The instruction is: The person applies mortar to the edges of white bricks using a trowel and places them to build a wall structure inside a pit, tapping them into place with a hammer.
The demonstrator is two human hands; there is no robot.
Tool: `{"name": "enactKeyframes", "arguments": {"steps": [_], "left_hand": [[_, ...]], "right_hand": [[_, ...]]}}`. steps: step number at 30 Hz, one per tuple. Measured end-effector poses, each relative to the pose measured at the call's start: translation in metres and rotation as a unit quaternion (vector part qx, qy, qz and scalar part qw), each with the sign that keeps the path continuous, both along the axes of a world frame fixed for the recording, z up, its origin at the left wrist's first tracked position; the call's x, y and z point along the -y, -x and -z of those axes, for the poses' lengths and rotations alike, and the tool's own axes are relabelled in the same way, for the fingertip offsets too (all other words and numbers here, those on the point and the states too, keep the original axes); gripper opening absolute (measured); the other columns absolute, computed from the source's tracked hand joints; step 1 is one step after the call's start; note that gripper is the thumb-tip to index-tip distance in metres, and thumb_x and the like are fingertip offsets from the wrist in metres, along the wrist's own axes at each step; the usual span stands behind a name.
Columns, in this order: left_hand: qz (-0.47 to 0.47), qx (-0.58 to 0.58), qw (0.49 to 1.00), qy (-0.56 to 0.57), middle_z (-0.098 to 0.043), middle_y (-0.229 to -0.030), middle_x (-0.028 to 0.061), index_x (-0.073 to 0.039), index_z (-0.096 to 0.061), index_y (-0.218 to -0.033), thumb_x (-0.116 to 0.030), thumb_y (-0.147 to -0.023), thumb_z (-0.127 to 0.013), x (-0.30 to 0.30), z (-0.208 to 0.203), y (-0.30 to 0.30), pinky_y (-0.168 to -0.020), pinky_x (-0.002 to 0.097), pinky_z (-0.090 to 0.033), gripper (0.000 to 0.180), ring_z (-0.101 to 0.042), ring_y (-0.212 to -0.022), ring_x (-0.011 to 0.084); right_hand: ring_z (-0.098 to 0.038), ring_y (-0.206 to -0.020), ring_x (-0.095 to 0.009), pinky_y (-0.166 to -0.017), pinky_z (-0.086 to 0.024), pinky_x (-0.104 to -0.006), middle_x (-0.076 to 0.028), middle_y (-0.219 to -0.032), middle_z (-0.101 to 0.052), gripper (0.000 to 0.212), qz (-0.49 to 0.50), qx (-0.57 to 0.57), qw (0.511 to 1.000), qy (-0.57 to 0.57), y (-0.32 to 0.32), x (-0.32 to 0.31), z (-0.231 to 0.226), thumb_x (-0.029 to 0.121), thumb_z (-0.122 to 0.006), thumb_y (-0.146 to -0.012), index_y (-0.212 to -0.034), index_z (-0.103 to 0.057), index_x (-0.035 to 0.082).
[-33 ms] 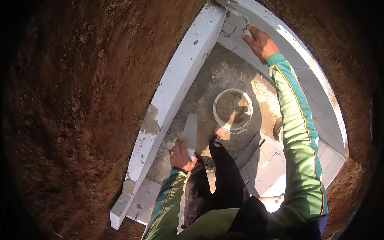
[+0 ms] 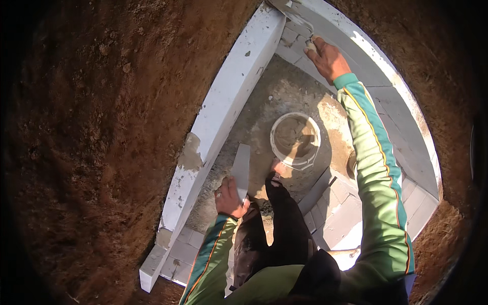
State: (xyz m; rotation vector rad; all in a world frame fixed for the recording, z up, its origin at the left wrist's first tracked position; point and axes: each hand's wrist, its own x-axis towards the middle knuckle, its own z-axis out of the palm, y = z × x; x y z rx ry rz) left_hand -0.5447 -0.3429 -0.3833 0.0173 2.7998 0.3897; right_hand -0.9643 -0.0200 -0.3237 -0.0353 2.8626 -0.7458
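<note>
My right hand (image 2: 328, 58) reaches up to the far corner and grips the handle of a trowel (image 2: 292, 15). The trowel's blade lies on the grey block wall (image 2: 386, 86). My left hand (image 2: 231, 195) is low by my knee and holds a flat grey rectangular slab (image 2: 241, 170) upright on its edge. Both arms wear green sleeves with striped trim. A round white bucket (image 2: 295, 140) of grey mortar stands on the floor between the hands, just beyond my bare foot (image 2: 277, 168).
A long white block wall (image 2: 229, 101) runs along the left, with a mortar smear (image 2: 190, 152) on its top. Red-brown earth (image 2: 101, 127) rises all around. Grey blocks (image 2: 340, 218) lie at the lower right beside my dark trouser legs.
</note>
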Motion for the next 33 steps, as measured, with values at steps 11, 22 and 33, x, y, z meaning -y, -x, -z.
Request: {"name": "enactKeyframes", "arguments": {"steps": [11,22,33], "left_hand": [[0.025,-0.029,0.999,-0.002,-0.045,-0.138,0.0278,0.004,-0.039,-0.143,-0.047,-0.073,-0.067,0.007,0.004,0.001,-0.096,0.0578,-0.042,0.090,-0.052,-0.118,0.0454],[0.022,-0.033,0.999,0.001,-0.043,-0.139,0.0298,0.006,-0.036,-0.145,-0.044,-0.075,-0.068,0.000,0.007,-0.001,-0.099,0.0533,-0.040,0.092,-0.052,-0.121,0.0441],[0.038,-0.045,0.998,-0.015,-0.044,-0.137,0.0274,0.005,-0.038,-0.143,-0.035,-0.069,-0.075,-0.002,0.013,0.012,-0.099,0.0513,-0.040,0.092,-0.052,-0.120,0.0432]], "right_hand": [[-0.067,-0.092,-0.037,-0.076,-0.056,-0.0486,-0.016,-0.115,-0.061,0.039,-0.081,-0.014,0.995,-0.055,-0.147,0.035,0.079,0.025,-0.069,-0.086,-0.119,-0.058,0.007],[-0.065,-0.092,-0.052,-0.080,-0.053,-0.0548,-0.032,-0.094,-0.067,0.032,0.166,0.293,0.941,-0.018,-0.356,-0.045,0.302,0.028,-0.057,-0.091,-0.102,-0.060,-0.002],[-0.071,-0.094,-0.034,-0.081,-0.055,-0.0464,-0.015,-0.101,-0.074,0.036,-0.053,0.333,0.941,0.034,-0.381,0.007,0.468,0.026,-0.063,-0.089,-0.113,-0.068,0.001]]}}
